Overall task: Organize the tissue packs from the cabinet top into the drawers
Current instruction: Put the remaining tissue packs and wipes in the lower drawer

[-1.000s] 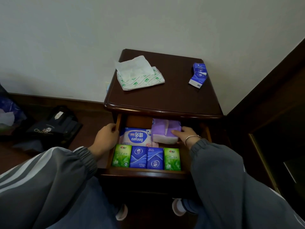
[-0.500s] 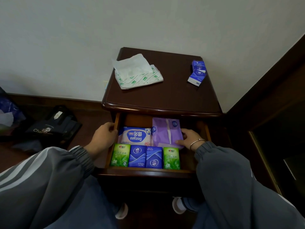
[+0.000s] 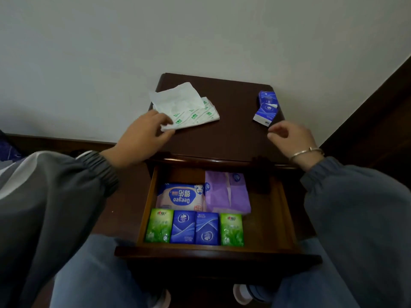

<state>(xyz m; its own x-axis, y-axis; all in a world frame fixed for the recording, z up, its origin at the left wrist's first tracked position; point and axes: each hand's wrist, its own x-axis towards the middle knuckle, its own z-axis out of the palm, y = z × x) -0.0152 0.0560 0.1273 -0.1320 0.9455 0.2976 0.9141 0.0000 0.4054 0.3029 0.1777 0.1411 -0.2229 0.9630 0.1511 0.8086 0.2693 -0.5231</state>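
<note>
On the dark wooden cabinet top lies a flat white pack with green print, a loose tissue sticking out of it. My left hand touches its near left corner with the fingertips. Two small blue tissue packs lie at the top's right edge. My right hand hovers just in front of them, fingers apart and empty. The open drawer holds a purple pack, a pink-and-blue wipes pack, and a front row of two green packs flanking two blue ones.
A white wall stands behind the cabinet and dark wood furniture rises on the right. My knees in jeans sit either side of the drawer front. The drawer's right third shows bare wood.
Both hands left the drawer and rose to the cabinet top, left to the white pack, right toward the blue packs. The purple pack now lies flat in the drawer.
</note>
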